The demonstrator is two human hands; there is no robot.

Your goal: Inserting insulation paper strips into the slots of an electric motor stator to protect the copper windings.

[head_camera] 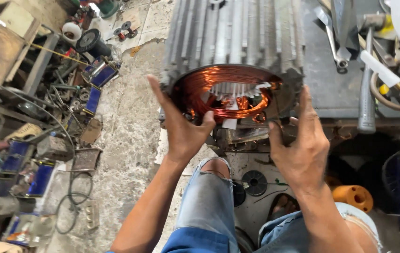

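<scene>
A finned grey motor housing (237, 33) lies on its side at the edge of a dark metal worktop (331, 89), its open end facing the camera and framed by 2 bare hands. The left hand (181, 126) presses flat against the left rim of the opening, fingers (160, 93) stretched upward along the casing and thumb hooked in toward the copper winding (218, 89). The right hand (303, 145) cups the lower right rim, its fingers (305, 105) extended up the housing's edge and thumb curled at the corner; both hands are spread open against the casing, bracing it rather than closing around it. The winding forms a glossy orange-red ring of bundled wire inside the bore, with pale slot liners (230, 89) showing as a row of thin strips behind it. The housing's outside is ribbed with long straight cooling fins, dull and dusty. Both forearms rise from the bottom of the frame over knees in torn blue jeans (209, 206). On the worktop to the right lie a wrench (333, 44) and a hammer (366, 93). The concrete floor (129, 131) at left is cluttered with wire spools (89, 40) and scrap parts.
</scene>
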